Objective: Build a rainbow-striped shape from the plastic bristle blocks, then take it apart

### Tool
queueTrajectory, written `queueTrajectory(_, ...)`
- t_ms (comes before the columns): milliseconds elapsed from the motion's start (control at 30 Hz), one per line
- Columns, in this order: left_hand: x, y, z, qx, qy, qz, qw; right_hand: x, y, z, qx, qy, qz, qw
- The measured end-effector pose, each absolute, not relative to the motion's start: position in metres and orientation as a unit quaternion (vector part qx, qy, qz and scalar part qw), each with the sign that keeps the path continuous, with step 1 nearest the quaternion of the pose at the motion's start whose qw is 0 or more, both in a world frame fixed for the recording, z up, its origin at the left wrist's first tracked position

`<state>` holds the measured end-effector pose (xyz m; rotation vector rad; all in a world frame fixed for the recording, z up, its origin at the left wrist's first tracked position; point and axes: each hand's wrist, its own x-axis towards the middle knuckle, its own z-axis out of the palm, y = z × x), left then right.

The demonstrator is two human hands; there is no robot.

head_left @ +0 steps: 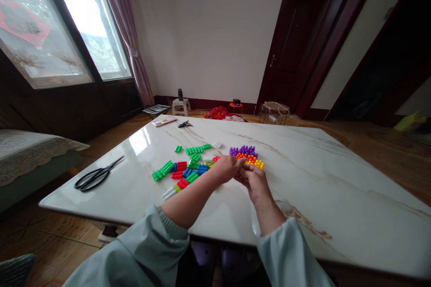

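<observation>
1. We see our left hand (229, 168) with its fingers bent and drawn together, the tips meeting those of our right hand (257, 183) over the table (303, 175).
2. Our right fingers are curled inward, with the thumb near the index finger; we cannot tell how far apart the tips are, or whether either hand grips a small piece, since the fingers overlap there.
3. Just beyond our joined fingertips, on the tabletop, are purple pieces (243, 150), orange pieces (247, 157) and yellow pieces (258, 164), packed close together. Purple is farthest from us, orange lies between, and yellow is nearest, toward the right.
4. Their rounded ends face up, so their long axes look roughly vertical, though they are small in this view.
5. Left of our hands, bundled green pieces (162, 171) and red pieces (182, 166) lie flat; the red ones' long axes run roughly left to right.
6. White pieces (169, 193) near our left forearm lie slanted, far ends toward the right.
</observation>
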<state>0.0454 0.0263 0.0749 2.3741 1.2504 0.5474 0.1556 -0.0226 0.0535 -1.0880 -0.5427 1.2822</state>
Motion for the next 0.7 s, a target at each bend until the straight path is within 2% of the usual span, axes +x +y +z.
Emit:
queueTrajectory(167, 0.030, 0.034, 0.070, 0.785, 0.487, 0.215, 0.317, 0.197, -0.018, 0.056, -0.451, -0.137, 0.412, 0.780)
queueTrajectory(267, 0.013, 0.048, 0.060, 0.653, 0.556, 0.289, 0.425, 0.217, -0.017, 0.054, -0.437, -0.104, 0.365, 0.815)
queueTrajectory(467, 0.000, 0.061, 0.052, 0.312, 0.541, 0.428, 0.653, 0.217, -0.019, 0.048, -0.482, -0.182, 0.366, 0.775)
queueTrajectory(700, 0.006, 0.062, 0.049, 0.281, 0.500, 0.466, 0.673, 0.221, -0.017, 0.037, -0.595, -0.334, 0.265, 0.681)
